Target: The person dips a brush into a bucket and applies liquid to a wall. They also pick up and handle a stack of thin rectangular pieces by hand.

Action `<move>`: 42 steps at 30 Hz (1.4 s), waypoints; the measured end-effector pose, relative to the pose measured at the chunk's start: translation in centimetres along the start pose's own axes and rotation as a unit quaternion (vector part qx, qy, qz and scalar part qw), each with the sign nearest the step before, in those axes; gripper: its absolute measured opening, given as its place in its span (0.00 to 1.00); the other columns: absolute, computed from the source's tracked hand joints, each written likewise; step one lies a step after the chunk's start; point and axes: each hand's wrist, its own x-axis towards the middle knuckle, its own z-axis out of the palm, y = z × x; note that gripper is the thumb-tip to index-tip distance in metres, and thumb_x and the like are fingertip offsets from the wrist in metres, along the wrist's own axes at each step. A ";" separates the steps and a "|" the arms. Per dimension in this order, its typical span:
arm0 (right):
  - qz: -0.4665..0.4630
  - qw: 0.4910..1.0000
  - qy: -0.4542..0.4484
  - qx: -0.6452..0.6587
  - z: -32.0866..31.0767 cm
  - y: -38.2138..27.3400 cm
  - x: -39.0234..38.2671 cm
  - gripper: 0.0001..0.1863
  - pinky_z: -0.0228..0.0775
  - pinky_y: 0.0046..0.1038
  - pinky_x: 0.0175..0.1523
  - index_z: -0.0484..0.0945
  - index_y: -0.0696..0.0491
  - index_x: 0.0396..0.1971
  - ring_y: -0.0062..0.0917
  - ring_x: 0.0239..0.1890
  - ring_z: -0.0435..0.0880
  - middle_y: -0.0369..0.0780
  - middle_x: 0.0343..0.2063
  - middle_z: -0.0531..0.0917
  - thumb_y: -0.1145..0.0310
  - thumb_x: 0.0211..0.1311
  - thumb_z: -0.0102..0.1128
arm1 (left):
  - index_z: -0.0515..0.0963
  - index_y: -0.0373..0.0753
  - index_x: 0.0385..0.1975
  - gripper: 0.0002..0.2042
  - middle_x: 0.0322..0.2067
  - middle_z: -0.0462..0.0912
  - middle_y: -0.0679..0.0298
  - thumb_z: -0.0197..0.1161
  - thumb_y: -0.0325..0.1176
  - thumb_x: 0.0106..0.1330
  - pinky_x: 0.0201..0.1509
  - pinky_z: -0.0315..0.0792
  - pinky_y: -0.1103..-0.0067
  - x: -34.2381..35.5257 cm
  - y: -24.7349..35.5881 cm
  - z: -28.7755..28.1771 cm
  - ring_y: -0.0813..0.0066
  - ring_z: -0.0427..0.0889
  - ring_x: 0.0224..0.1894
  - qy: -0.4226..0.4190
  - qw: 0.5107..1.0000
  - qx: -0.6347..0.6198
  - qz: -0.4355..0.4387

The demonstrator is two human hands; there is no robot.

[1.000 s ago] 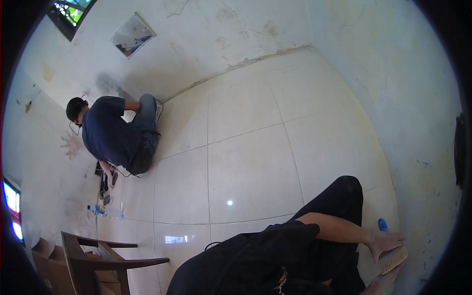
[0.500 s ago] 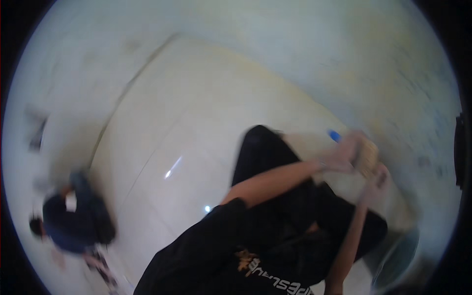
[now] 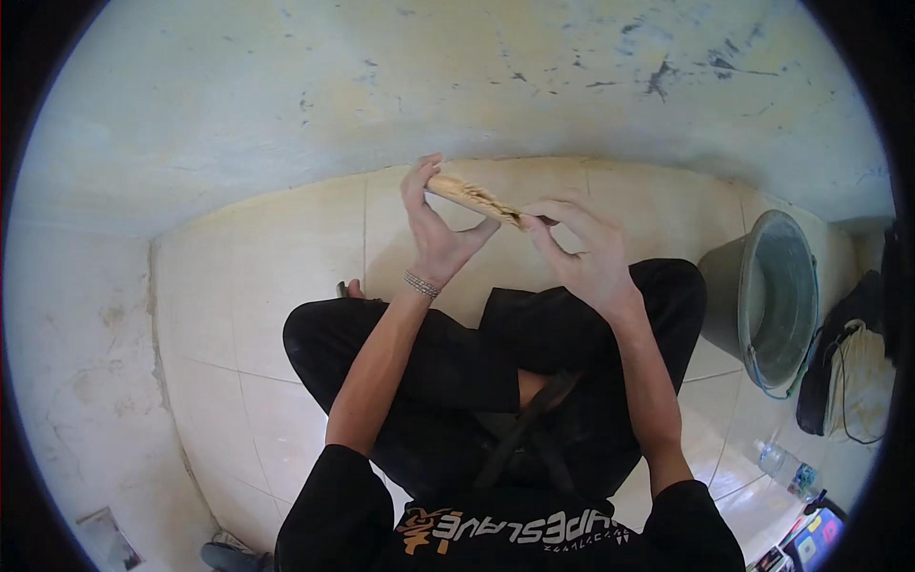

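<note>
Head view: left hand (image 3: 464, 205), half-open, grips a tan ridged piece (image 3: 474, 198); right hand (image 3: 530, 217) pinches a small dark thing (image 3: 547, 220) at its end, seemingly working it; next needs steadiness.

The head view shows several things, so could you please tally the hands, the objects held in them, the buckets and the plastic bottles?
Left hand and right hand: 2
Tan held object: 1
Grey bucket: 1
Clear plastic bottle: 1
Total: 5
</note>
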 end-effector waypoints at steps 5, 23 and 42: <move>0.004 0.999 -0.024 0.025 0.0 -0.1 0.4 0.08 0.73 0.28 0.36 0.79 0.58 0.32 0.31 0.31 0.81 0.42 0.29 0.81 0.81 0.51 0.65 | 0.56 0.40 0.60 0.50 0.57 0.64 0.51 0.82 0.27 0.33 0.64 0.61 0.63 0.5 0.2 -0.4 0.53 0.65 0.61 0.005 1.000 -0.009 0.019; -0.026 0.999 -0.031 -0.001 -0.2 0.2 0.3 0.08 0.72 0.30 0.38 0.80 0.56 0.31 0.34 0.32 0.80 0.40 0.30 0.81 0.78 0.48 0.67 | 0.52 0.40 0.61 0.52 0.57 0.62 0.53 0.84 0.32 0.36 0.58 0.65 0.67 0.7 -0.1 -0.4 0.58 0.66 0.58 0.033 0.998 0.009 0.053; -0.044 0.996 -0.052 -0.050 -1.1 0.6 0.4 0.10 0.73 0.27 0.35 0.81 0.58 0.32 0.29 0.30 0.81 0.40 0.29 0.81 0.80 0.48 0.69 | 0.53 0.42 0.61 0.52 0.57 0.63 0.52 0.83 0.30 0.35 0.60 0.65 0.66 0.7 0.0 -0.5 0.56 0.63 0.60 -0.007 0.999 0.008 0.046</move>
